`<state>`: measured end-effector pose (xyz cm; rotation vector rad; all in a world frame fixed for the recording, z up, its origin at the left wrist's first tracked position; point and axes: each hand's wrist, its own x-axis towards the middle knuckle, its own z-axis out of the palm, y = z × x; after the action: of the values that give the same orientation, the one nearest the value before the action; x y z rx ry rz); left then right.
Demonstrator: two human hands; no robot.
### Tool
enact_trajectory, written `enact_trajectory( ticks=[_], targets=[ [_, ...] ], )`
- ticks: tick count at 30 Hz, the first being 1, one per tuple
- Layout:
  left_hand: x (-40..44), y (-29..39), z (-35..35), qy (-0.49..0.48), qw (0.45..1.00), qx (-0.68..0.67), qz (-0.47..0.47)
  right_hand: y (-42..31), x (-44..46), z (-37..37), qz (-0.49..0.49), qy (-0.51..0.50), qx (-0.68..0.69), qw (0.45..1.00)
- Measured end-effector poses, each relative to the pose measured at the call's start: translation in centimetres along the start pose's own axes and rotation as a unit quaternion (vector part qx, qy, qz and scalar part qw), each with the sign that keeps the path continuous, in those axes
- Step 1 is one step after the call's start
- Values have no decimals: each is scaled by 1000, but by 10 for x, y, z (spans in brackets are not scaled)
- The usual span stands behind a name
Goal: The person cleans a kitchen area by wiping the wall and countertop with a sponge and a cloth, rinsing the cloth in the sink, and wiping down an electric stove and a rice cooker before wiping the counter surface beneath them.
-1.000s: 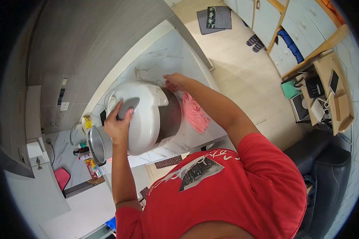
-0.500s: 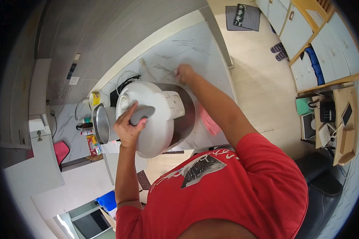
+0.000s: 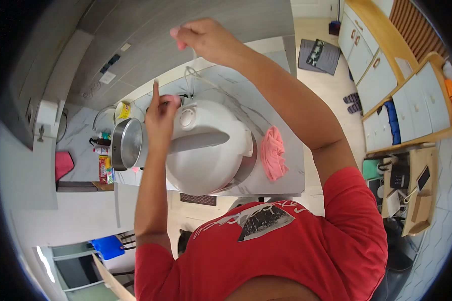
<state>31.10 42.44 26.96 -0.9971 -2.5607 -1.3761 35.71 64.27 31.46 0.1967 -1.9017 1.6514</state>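
A: Nearest first: what stands before the person?

B: The cooker (image 3: 206,173), closed, set on the bench (image 3: 295,168), its grey handle (image 3: 201,143) lying across the top. A pink cloth (image 3: 272,155) lies just beside it on the right; a metal pot (image 3: 130,143) stands on the left.

A: And the left hand (image 3: 160,116)?

B: By the cooker's far left side, index finger extended, the others curled. Whether it grips or touches anything, I cannot tell from here.

A: Farther back?

B: The pale cord (image 3: 198,76), looped above the bench behind the cooker. Higher, the right hand (image 3: 203,41), fingers drawn together; the cord rises to it, so I judge that it pinches the cord. Beyond, on the left, a white socket (image 3: 107,77) is set in the wall (image 3: 150,40), well apart from both hands.

A: Which step, then?

B: Handling the cord, I should say: lifted and partly slack. The next move would call for a firm pinch, with the loop kept from snagging on the cooker.
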Motion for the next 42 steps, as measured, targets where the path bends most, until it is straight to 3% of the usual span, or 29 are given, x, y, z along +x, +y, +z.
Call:
enact_trajectory(
  ticks=[1,2,4,5,7,8,9,10,11,12,13,16,18,19,20,21,23,25,26,29,31,33,34,36,37,38,39,40,42],
  targets=[
    [23,2,-7,-43,974,-193,-107,-14,-5,10,-6,-13,-7,1000],
    [46,7,-15,-88,899,-379,-201,-26,-11,15,-54,-25,-28,998],
    [71,55,-15,-125,841,-495,-181,-35,-27,33,-185,-29,-104,977],
    [82,70,-15,-124,854,-477,-166,-27,-38,47,-268,-24,-154,951],
    [89,99,-24,-149,900,-400,-89,-31,-58,52,-284,-54,-257,922],
    [86,113,-27,-176,925,-334,-31,-24,-66,49,-258,-48,-186,947],
    [85,126,-30,-239,933,-270,13,-13,-75,44,-150,42,-1,988],
    [68,142,-31,-269,921,-281,22,-4,-78,25,-176,182,-75,965],
    [47,149,-31,-298,890,-341,53,-25,-84,19,-205,318,-257,889],
    [29,160,-38,-383,873,-280,115,-28,-88,11,-231,355,-364,830],
    [11,156,-32,-403,821,-292,281,-20,-89,-7,-205,335,-277,877],
    [-54,173,-91,-470,766,-302,317,-87,-111,28,-108,358,-24,927],
    [-70,161,-133,-515,706,-313,373,-120,-116,-15,-141,474,-202,845],
    [-71,148,-152,-512,703,-319,377,-146,-126,-36,-205,473,-408,753],
    [-69,133,-173,-538,707,-289,356,-180,-138,-57,-258,447,-592,619],
    [-67,120,-192,-564,709,-255,337,-220,-146,-76,-242,478,-570,623],
    [-69,83,-208,-495,714,-356,344,-299,-157,-3,-286,354,-613,646],
    [-68,60,-250,-508,711,-371,315,-333,-169,28,-206,255,-732,597],
    [-67,50,-269,-514,701,-376,321,-350,-179,32,-168,210,-747,608],
    [-58,18,-320,-379,553,-659,342,-388,-209,48,-112,145,-693,697],
    [-49,-6,-356,-349,430,-787,270,-384,-242,36,-45,153,-454,877],
    [-60,-14,-376,-321,414,-802,286,-350,-253,74,-114,139,-304,936],
    [-66,-14,-384,-292,400,-814,302,-334,-257,113,-87,169,-284,940],
    [-90,-6,-378,-267,420,-812,304,-281,-279,144,25,255,-348,902],
    [-108,6,-372,-240,441,-810,303,-238,-293,148,16,280,-372,885],
    [-141,26,-361,-162,542,-763,314,-187,-317,139,35,213,-511,832],
    [-173,44,-346,-135,611,-723,291,-190,-325,205,126,150,-572,796],
    [-186,28,-309,-250,638,-674,277,-176,-343,236,176,38,-596,782],
    [-226,-9,-214,-408,710,-419,393,-182,-368,301,138,-123,-460,868]
  ],
)
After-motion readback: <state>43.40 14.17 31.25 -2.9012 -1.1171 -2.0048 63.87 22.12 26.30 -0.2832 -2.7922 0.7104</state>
